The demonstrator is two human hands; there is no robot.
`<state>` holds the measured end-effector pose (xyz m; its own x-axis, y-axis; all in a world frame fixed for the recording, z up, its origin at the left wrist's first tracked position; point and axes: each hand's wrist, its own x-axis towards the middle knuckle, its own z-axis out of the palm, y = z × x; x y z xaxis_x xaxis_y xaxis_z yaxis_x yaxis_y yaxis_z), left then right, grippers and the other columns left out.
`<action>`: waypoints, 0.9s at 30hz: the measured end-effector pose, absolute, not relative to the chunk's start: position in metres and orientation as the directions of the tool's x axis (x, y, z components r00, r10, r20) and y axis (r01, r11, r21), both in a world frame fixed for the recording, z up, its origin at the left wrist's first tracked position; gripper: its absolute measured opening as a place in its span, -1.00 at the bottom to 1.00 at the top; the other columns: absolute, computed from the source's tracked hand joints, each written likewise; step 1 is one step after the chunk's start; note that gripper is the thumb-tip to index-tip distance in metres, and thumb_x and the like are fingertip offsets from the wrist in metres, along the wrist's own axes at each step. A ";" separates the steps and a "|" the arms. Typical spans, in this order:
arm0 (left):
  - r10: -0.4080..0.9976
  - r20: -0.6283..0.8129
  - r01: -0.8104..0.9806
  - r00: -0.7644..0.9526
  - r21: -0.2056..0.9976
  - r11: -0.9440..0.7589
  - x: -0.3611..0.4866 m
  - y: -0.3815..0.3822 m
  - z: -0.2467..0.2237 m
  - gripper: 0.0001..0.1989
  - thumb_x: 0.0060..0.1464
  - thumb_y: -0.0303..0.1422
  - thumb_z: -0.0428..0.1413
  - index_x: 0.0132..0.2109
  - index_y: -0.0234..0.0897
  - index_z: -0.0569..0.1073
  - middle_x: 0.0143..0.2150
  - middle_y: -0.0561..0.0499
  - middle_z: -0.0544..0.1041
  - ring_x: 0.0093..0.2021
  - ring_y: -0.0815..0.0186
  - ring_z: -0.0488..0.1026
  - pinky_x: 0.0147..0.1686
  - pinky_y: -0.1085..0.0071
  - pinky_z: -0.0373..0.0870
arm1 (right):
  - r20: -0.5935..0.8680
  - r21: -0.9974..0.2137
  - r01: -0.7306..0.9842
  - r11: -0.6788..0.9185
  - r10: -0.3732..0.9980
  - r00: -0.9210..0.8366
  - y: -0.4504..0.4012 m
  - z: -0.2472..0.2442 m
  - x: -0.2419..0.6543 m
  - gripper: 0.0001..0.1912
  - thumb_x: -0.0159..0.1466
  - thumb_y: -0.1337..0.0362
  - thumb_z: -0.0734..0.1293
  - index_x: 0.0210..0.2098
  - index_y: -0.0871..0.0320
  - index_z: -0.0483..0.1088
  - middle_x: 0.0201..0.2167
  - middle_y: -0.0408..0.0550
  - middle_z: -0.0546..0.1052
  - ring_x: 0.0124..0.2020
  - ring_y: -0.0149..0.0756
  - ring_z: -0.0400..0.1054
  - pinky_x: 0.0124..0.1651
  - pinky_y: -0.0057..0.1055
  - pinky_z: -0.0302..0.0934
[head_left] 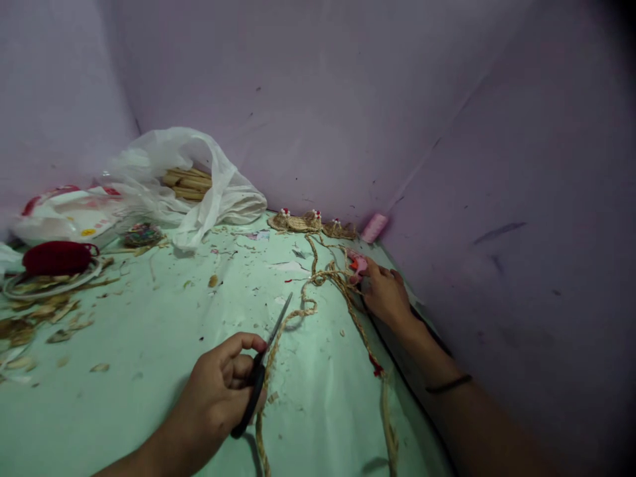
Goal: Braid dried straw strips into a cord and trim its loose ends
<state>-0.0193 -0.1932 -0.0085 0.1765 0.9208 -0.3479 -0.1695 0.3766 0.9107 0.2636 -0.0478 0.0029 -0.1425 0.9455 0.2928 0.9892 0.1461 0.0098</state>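
Note:
My left hand [223, 387] is closed round a pair of scissors [259, 371] with black handles, its slim blades pointing up and away. Beside the scissors runs a braided straw-coloured cord [285, 321], which winds across the green surface and tangles with more cord [330, 273] near my right hand. Reaching towards the corner, my right hand [385, 291] has its fingertips closed on a small pink and red object [358, 265] whose kind I cannot make out. A red tie [375, 366] marks another length of cord below that hand.
By the back wall lie woven straw pieces [303, 222] with red and white beads, and a pink thread spool [374, 227]. At left are a white plastic bag [218, 179] with dried stalks [187, 183], a dark red yarn bundle [59, 257] and leaf scraps [44, 311]. Walls close in at back and right.

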 end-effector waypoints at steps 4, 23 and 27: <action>0.931 -0.318 -0.159 0.182 0.924 0.347 -0.019 -0.194 -0.007 -0.62 -0.31 -0.42 0.12 -0.25 -0.26 0.21 -0.69 0.25 0.23 -0.69 0.56 0.06 -0.70 0.61 -0.05 | 0.280 0.079 0.986 0.146 0.946 -0.163 -0.052 0.000 0.258 -0.45 0.09 0.41 0.16 0.10 0.29 0.09 -0.12 0.11 0.47 0.01 -0.13 0.20 0.07 -0.16 -0.13; 0.986 -0.164 -0.262 0.031 0.951 0.166 -0.017 -0.192 0.003 -0.51 -0.36 -0.41 0.21 -0.20 -0.30 0.21 -0.60 0.13 0.40 -0.65 0.48 0.27 -0.64 0.57 0.13 | -0.122 -0.988 0.142 -0.063 0.883 -0.453 -0.173 0.016 0.127 -0.72 0.04 0.21 0.28 -0.34 0.28 0.47 -0.48 -0.04 0.50 -0.45 -0.34 0.31 -0.32 -0.40 0.16; 0.991 -0.136 -0.282 -0.007 0.951 0.129 -0.014 -0.191 0.003 -0.51 -0.36 -0.43 0.22 -0.21 -0.30 0.22 -0.61 0.14 0.40 -0.65 0.47 0.28 -0.63 0.57 0.16 | 0.020 -0.991 -0.127 -0.043 0.891 -0.454 -0.178 0.002 0.114 -0.76 0.03 0.25 0.31 -0.34 0.24 0.47 -0.52 -0.11 0.46 -0.45 -0.39 0.27 -0.31 -0.43 0.14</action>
